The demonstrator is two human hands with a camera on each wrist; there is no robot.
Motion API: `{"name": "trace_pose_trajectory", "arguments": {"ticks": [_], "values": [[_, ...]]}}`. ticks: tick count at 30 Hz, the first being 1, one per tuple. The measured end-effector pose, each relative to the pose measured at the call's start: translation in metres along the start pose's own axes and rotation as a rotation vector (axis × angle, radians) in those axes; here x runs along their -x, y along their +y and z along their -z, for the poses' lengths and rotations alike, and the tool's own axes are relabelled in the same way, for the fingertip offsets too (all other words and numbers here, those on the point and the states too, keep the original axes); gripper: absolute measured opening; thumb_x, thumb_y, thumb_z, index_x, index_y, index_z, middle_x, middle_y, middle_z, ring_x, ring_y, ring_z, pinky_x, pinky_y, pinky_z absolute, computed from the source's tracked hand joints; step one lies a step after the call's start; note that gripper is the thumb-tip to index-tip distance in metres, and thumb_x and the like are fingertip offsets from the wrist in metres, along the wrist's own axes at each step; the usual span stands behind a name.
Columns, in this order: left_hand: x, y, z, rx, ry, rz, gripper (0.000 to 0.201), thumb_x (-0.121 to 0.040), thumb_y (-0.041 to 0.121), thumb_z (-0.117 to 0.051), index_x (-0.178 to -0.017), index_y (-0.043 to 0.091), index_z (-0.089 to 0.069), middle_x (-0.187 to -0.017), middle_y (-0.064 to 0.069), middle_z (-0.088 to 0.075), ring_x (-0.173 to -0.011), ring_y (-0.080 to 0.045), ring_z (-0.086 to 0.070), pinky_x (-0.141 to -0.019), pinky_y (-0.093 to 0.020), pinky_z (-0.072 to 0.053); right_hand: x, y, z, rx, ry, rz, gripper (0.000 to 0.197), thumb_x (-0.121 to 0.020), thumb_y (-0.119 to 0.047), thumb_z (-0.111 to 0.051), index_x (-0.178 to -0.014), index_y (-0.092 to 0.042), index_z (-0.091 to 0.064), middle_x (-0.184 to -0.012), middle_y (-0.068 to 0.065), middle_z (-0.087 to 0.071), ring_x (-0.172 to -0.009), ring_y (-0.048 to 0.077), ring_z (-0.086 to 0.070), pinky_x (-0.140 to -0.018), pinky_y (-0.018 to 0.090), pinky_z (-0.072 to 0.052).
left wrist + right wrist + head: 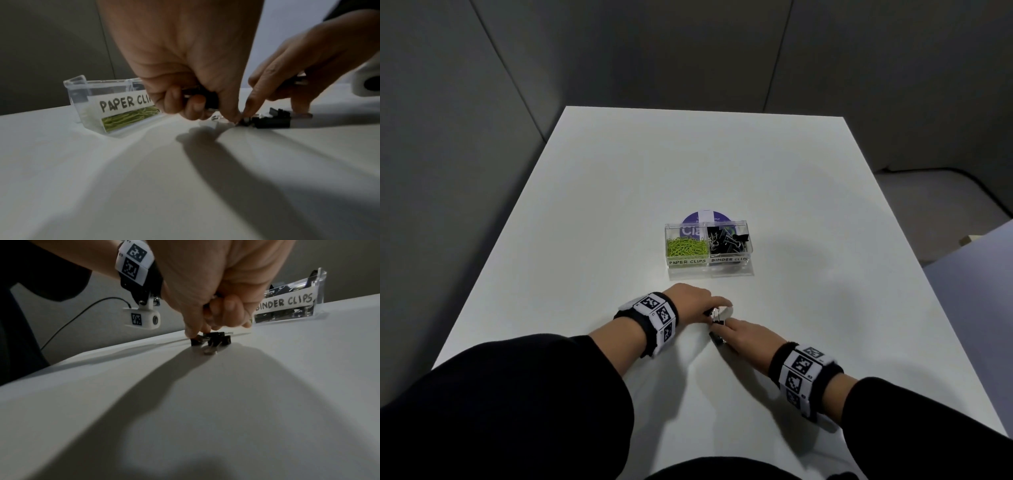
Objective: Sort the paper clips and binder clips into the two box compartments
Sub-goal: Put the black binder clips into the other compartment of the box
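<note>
A clear two-part box (669, 246) stands mid-table, with green paper clips (686, 247) under the PAPER CLIPS label and black binder clips (727, 240) under the BINDER CLIPS label. Both hands meet at a small heap of black binder clips (717, 321) near the front edge. My left hand (717, 306) keeps black binder clips (211, 99) in its curled fingers while thumb and forefinger pinch down at the heap (271, 121). My right hand (732, 325) pinches a binder clip (195, 341) off the heap (219, 338), its other fingers curled.
A round purple disc (705, 216) lies behind the box. The white table (808, 205) ends close to my body, with grey partition walls around it. The left wrist's camera (144, 319) and its cable hang just left of the heap.
</note>
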State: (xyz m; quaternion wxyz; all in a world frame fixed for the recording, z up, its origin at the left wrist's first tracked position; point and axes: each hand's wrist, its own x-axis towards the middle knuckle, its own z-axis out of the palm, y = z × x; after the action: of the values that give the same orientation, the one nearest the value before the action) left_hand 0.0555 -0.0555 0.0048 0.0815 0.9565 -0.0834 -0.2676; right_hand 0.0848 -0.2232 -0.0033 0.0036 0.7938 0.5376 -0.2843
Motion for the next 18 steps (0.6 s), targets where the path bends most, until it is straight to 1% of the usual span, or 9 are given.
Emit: {"name": "trace_pose_trajectory", "arguments": {"ticks": [2,3,6,8,10,12,15,18], "values": [[0.001,-0.001,0.000,-0.051,-0.004,-0.026,0.040,-0.094,0.031,-0.046,-0.134,0.031,-0.039,-0.115,-0.009,-0.057,-0.105,-0.028,-0.058,-0.081,-0.034,-0.044,-0.001,0.001,-0.001,0.038,-0.028,0.006,0.045,-0.095,-0.012,-0.036,-0.140,-0.010,-0.031,-0.133,0.015,-0.042,-0.112,0.035,-0.049,-0.089,0.045,-0.044],[0.001,-0.001,-0.001,-0.059,-0.001,-0.037,0.037,-0.094,0.031,-0.046,-0.131,0.030,-0.042,-0.113,-0.009,-0.057,-0.102,-0.029,-0.058,-0.079,-0.034,-0.044,-0.002,0.002,-0.001,0.043,-0.033,0.007,0.044,-0.095,-0.011,-0.038,-0.139,-0.010,-0.032,-0.133,0.015,-0.042,-0.112,0.035,-0.049,-0.089,0.045,-0.044],[0.000,-0.003,-0.003,-0.085,0.003,-0.052,0.029,-0.095,0.027,-0.045,-0.123,0.019,-0.048,-0.113,-0.010,-0.055,-0.099,-0.031,-0.058,-0.077,-0.035,-0.044,-0.004,0.002,0.000,0.036,-0.010,0.003,0.038,-0.094,-0.013,-0.039,-0.132,-0.008,-0.039,-0.124,0.019,-0.045,-0.105,0.035,-0.051,-0.082,0.044,-0.043],[-0.001,-0.003,-0.002,-0.085,-0.009,-0.022,0.028,-0.095,0.025,-0.045,-0.119,0.013,-0.049,-0.115,-0.011,-0.055,-0.101,-0.031,-0.057,-0.079,-0.037,-0.044,-0.005,0.002,0.002,0.034,0.007,0.007,0.036,-0.094,-0.013,-0.041,-0.130,-0.009,-0.041,-0.119,0.019,-0.046,-0.102,0.034,-0.051,-0.077,0.042,-0.042],[-0.001,-0.002,-0.001,-0.042,-0.021,0.037,0.029,-0.095,0.025,-0.044,-0.118,0.008,-0.049,-0.118,-0.012,-0.054,-0.105,-0.031,-0.056,-0.085,-0.039,-0.044,-0.007,0.004,0.004,0.036,0.016,0.018,0.036,-0.093,-0.013,-0.041,-0.129,-0.008,-0.042,-0.118,0.020,-0.046,-0.102,0.034,-0.050,-0.076,0.041,-0.041],[-0.001,-0.003,0.000,0.003,-0.028,0.080,0.030,-0.095,0.025,-0.044,-0.116,0.005,-0.049,-0.119,-0.013,-0.055,-0.107,-0.031,-0.055,-0.088,-0.039,-0.043,-0.007,0.003,0.005,0.037,0.021,0.029,0.036,-0.094,-0.014,-0.041,-0.129,-0.007,-0.043,-0.117,0.021,-0.046,-0.102,0.035,-0.050,-0.075,0.043,-0.042],[0.000,-0.008,-0.003,0.025,-0.026,0.106,0.030,-0.095,0.028,-0.045,-0.113,0.005,-0.050,-0.116,-0.014,-0.056,-0.104,-0.030,-0.056,-0.085,-0.037,-0.044,-0.010,-0.001,0.005,0.061,0.011,-0.002,0.036,-0.093,-0.020,-0.043,-0.124,-0.002,-0.044,-0.119,0.019,-0.047,-0.102,0.034,-0.050,-0.074,0.042,-0.042],[0.002,-0.011,-0.007,0.045,-0.003,0.115,0.029,-0.095,0.029,-0.044,-0.109,0.004,-0.050,-0.112,-0.015,-0.058,-0.100,-0.032,-0.057,-0.081,-0.037,-0.044,-0.013,0.000,0.005,0.015,0.019,-0.062,0.035,-0.088,-0.025,-0.050,-0.114,-0.002,-0.046,-0.115,0.016,-0.048,-0.099,0.033,-0.052,-0.073,0.039,-0.042]]}}
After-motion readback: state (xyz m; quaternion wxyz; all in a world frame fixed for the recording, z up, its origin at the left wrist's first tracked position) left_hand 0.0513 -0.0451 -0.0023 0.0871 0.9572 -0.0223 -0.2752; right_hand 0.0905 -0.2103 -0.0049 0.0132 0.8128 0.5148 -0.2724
